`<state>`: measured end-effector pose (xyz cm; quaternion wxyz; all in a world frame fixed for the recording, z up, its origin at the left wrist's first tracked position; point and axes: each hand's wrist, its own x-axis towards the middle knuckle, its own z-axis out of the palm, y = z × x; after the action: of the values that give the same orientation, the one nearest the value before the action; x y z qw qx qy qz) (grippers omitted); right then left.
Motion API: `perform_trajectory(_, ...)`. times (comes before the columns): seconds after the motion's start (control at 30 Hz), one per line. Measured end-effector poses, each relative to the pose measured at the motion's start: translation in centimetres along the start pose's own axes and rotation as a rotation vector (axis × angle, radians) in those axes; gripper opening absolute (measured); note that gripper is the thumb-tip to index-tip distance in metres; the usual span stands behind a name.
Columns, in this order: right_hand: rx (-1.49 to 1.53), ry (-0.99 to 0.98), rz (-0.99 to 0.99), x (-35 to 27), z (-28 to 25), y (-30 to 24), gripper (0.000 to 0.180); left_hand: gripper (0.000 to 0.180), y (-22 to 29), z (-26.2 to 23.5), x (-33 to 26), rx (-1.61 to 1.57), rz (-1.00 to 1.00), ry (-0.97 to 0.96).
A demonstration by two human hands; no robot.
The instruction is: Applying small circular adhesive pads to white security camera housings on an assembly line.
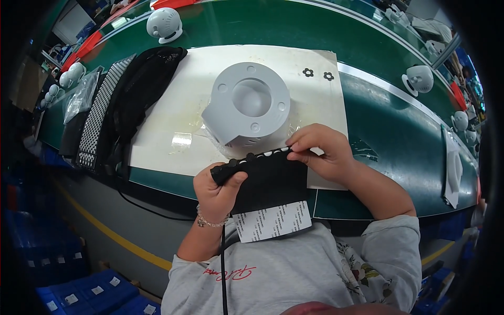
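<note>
My left hand (216, 190) grips the left end of a black sheet (268, 184), thumb in front. The sheet hangs in front of my chest, with white printed backing paper (274, 220) showing along its lower edge. White round spots and dark rounded bits line its curled upper edge. At the upper right corner, the thumb and forefinger of my right hand (320, 149) pinch that edge; whether a small piece is between them I cannot tell. Just beyond my hands stands a pale grey plastic housing (221, 116), with a ring-shaped face, round recesses and a central hollow.
Under the housing lies a white board (168, 152) on the green table (367, 202), with two black flower-shaped pieces (308, 72) at its far right. Black fabric (139, 92) and a dotted strip (100, 115) are at left. Round white devices (165, 25) stand farther back. A black cable (224, 273) hangs before me.
</note>
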<state>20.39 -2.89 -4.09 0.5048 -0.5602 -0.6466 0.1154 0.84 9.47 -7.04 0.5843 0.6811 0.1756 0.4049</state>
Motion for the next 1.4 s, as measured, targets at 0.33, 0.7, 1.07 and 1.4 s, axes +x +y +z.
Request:
perform_trajectory(0.33,-0.435,0.104,-0.452,1.1,1.0,-0.7,0.041,0.017,0.1,0.2,0.0,0.140,0.038,0.004)
perform_trajectory(0.7,-0.130,-0.051,-0.569,1.8,2.4,-2.1,0.054,0.015,0.1,0.3,0.5,0.230,0.168,-0.058)
perform_trajectory(1.07,0.354,0.280,-0.042,9.8,-1.0,-1.5,0.064,0.033,-0.3,0.2,0.8,0.327,0.561,-0.040)
perform_trajectory(1.4,0.435,0.099,0.178,11.6,-1.4,-1.0,0.061,0.030,0.1,0.1,1.2,0.399,0.445,-0.131)
